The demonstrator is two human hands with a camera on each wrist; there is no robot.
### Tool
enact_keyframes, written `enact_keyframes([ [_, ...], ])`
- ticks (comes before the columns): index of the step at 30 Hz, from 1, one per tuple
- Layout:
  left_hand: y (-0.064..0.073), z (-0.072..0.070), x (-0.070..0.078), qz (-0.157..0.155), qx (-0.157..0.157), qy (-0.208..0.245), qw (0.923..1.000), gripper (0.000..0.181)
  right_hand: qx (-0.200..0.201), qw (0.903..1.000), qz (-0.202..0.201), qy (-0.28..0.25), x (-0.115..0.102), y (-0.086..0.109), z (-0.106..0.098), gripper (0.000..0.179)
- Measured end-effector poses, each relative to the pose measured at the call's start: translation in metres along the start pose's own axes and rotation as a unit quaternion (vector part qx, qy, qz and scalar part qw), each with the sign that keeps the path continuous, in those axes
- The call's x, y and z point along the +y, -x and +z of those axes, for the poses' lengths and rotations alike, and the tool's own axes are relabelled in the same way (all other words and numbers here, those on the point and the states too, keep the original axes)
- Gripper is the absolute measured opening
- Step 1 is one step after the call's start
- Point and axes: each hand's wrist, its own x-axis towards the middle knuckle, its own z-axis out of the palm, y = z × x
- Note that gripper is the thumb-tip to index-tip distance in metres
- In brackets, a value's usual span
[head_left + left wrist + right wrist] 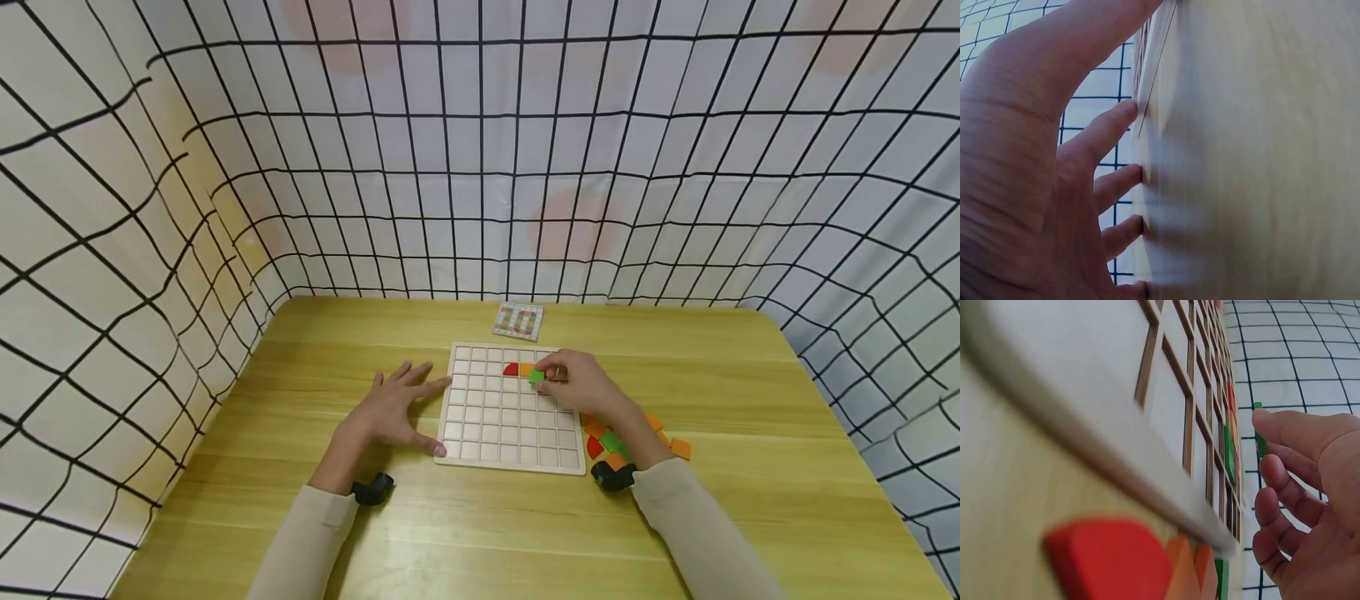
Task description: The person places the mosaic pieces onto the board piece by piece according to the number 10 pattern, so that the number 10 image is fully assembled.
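Note:
A pale wooden grid board (489,432) lies on the table. My left hand (392,410) is spread at its left side, thumb at the near left corner and index fingertip at the left edge, the other fingertips down on the table. Over the board's upper right, my right hand (581,385) pinches a small green square tile (536,377) between thumb and fingers; the right wrist view shows this green tile (1260,445) held above the grid. A red rounded tile (512,369) and an orange tile (527,369) sit in the grid, and a green tile (1229,454) lies there too.
Loose orange, green and red tiles (594,447) lie beside the board's right edge, partly under my right forearm. A small card with a coloured grid pattern (518,321) lies behind the board. White curtain-like walls with black grid lines (495,150) enclose the wooden table (450,533).

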Motion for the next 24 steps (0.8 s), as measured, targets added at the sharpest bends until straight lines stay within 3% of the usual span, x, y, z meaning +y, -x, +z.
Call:
enact_keyframes([
  [7,0.001,0.001,0.0,-0.002,-0.001,-0.003,1.0,0.118,-0.013,0.9994,-0.028,0.013,-0.009,-0.011,0.014,0.023],
  [24,-0.001,0.0,0.001,-0.003,-0.006,-0.001,1.0,0.117,-0.003,0.9989,-0.009,0.045,-0.014,-0.017,0.03,0.028],
])
